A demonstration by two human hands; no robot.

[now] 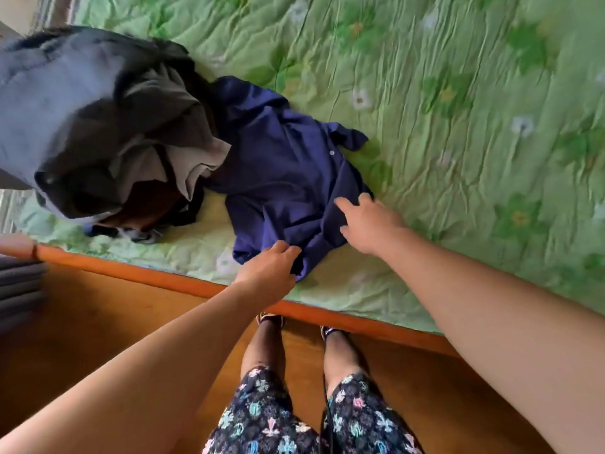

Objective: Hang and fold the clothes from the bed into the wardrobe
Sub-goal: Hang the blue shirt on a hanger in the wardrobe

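The left hand (270, 268) is pinching the near hem of the blue shirt (281, 165); the right hand (370, 224), grip wide, is pressing it flat, likely for folding.

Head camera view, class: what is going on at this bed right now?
A person stands at a bed covered by a green floral quilt. Their left hand grips the near hem of a crumpled dark blue buttoned shirt, while the right hand lies on it with fingers spread. A heap of grey and black clothes sits beside the shirt on the quilt, untouched.
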